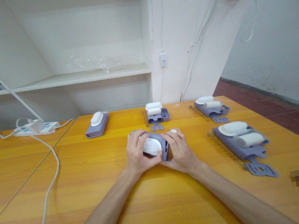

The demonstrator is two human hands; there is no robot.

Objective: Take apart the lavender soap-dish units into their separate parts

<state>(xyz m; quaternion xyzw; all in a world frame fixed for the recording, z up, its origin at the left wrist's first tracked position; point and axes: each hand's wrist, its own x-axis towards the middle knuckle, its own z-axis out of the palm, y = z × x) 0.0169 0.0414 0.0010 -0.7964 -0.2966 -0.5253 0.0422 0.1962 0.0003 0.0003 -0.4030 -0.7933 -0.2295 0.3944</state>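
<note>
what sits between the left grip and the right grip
In the head view, a purple case with a white oval piece on it; the left grip and right grip both hold it.

Around held case (157, 137), on surface (152, 209): power strip (48, 127) far left-behind; second case (101, 128) left-behind; middle kit (154, 118) behind; rear kit (212, 105) right-behind; side kit (228, 140) right.
</note>
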